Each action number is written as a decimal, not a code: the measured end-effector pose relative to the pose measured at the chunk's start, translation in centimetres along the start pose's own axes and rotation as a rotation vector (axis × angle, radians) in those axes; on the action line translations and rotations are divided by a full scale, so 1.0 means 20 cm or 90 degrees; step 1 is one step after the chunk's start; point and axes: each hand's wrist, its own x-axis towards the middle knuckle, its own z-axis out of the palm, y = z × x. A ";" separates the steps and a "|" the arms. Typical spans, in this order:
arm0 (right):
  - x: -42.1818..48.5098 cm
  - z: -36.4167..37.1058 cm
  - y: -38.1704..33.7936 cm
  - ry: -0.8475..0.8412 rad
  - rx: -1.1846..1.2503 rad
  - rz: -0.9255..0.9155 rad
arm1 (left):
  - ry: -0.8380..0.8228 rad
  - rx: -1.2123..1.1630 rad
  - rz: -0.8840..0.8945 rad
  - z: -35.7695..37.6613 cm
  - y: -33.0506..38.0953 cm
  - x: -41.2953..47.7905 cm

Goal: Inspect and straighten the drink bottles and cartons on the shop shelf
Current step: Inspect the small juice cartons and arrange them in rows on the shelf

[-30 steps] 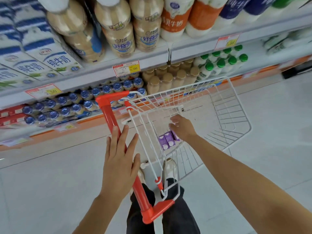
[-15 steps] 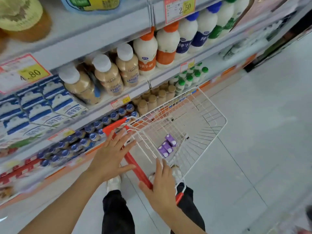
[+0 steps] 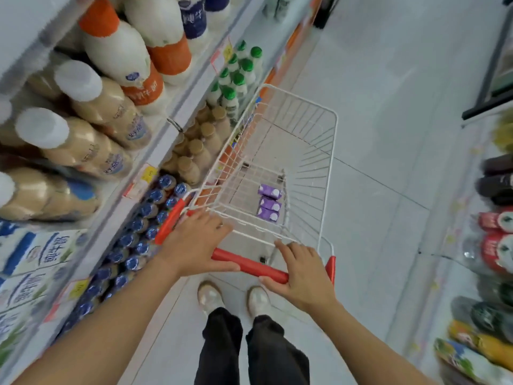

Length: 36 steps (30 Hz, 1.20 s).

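Both my hands grip the red handle [image 3: 251,265] of a white wire shopping cart [image 3: 330,151]: my left hand [image 3: 195,243] near its left end, my right hand [image 3: 301,276] near its right end. Three small purple cartons [image 3: 268,203] lie on the cart's floor. The shop shelf runs along my left, with tan white-capped bottles [image 3: 91,129], white bottles with orange labels [image 3: 122,54], green-capped bottles [image 3: 236,76], brown-capped bottles [image 3: 200,151], blue-capped bottles [image 3: 144,218] and blue-and-white milk cartons [image 3: 30,257].
The cart's left side stands close to the lower shelf edge [image 3: 155,151] with its price tags [image 3: 143,177]. The pale tiled aisle [image 3: 388,134] stretches ahead. A second rack [image 3: 497,245] of red, black and yellow packs lines the right edge. My shoes [image 3: 233,298] stand behind the cart.
My right hand left the cart's basket and took the handle; my left hand closed on the handle too. The view swung from facing the shelf to looking down the aisle.
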 end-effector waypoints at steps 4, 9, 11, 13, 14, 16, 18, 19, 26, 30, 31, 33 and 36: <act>0.09 -0.08 0.10 0.006 -0.003 0.020 | 0.031 0.026 0.032 -0.08 -0.03 0.18; 0.22 -0.23 0.28 0.010 -0.006 0.031 | 0.025 0.018 0.038 -0.19 0.00 0.44; 0.28 -0.30 0.35 0.019 -0.009 0.027 | 0.030 0.012 0.031 -0.23 0.00 0.53; 0.34 -0.36 0.41 0.016 -0.010 0.023 | 0.025 0.010 0.024 -0.28 0.00 0.63; 0.37 -0.39 0.44 0.012 -0.010 0.022 | 0.028 0.008 0.026 -0.30 0.00 0.67; 0.43 -0.45 0.48 0.009 -0.013 0.019 | 0.037 0.008 0.030 -0.34 -0.01 0.74; 0.49 -0.50 0.51 0.007 -0.017 0.012 | 0.041 0.016 0.026 -0.38 -0.03 0.80; 0.53 -0.52 0.53 0.009 -0.017 0.007 | 0.047 0.020 0.021 -0.39 -0.04 0.83; 0.72 -0.65 0.59 0.024 -0.026 -0.002 | 0.048 0.015 0.009 -0.52 -0.12 0.98; 0.78 -0.65 0.58 0.039 -0.010 0.009 | 0.012 0.018 0.013 -0.58 -0.18 1.04; 0.79 -0.65 0.58 0.045 -0.008 0.008 | 0.007 0.015 0.012 -0.60 -0.19 1.05; 0.82 -0.66 0.57 0.054 -0.004 0.003 | 0.005 -0.002 0.006 -0.61 -0.22 1.06; 0.86 -0.67 0.56 0.066 -0.012 -0.010 | 0.002 -0.017 -0.003 -0.63 -0.24 1.06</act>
